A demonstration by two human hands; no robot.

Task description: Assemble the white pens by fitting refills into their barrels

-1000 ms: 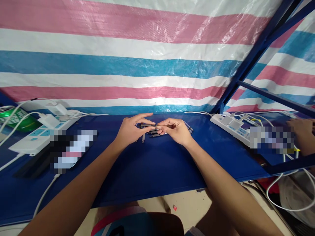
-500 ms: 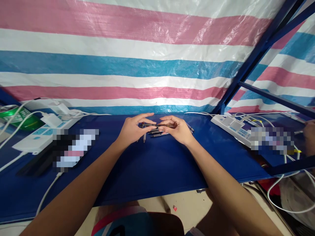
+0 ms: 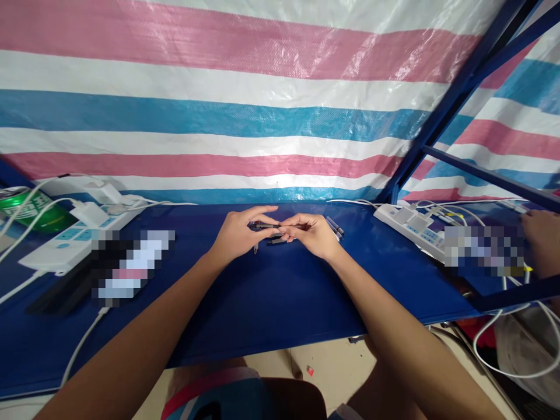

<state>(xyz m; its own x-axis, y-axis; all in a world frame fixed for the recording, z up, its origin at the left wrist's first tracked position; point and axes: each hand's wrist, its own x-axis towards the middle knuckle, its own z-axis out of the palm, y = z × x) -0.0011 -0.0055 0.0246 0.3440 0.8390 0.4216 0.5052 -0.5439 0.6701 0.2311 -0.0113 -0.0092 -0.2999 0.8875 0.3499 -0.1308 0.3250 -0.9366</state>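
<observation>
- Blue table top (image 3: 262, 303) under both forearms, seen from the head camera.
- Left hand (image 3: 238, 233) and right hand (image 3: 311, 236) nearly meet at the middle of the table, in a narrow grip, fingertips pinching one slim dark stick (image 3: 266, 225) between them.
- Two or three more dark sticks (image 3: 276, 240) lie on the table under the fingers; a small bundle of sticks (image 3: 335, 227) lies just beyond the right hand.
- White power strips (image 3: 74, 249) (image 3: 406, 224) sit on either side, well apart from the hands, with white cables (image 3: 464, 213).
- Green can (image 3: 32, 210) stands at far left.
- Another person's hand (image 3: 542, 239) is at the right edge.
- Striped plastic tarp (image 3: 210, 116) hangs behind.
</observation>
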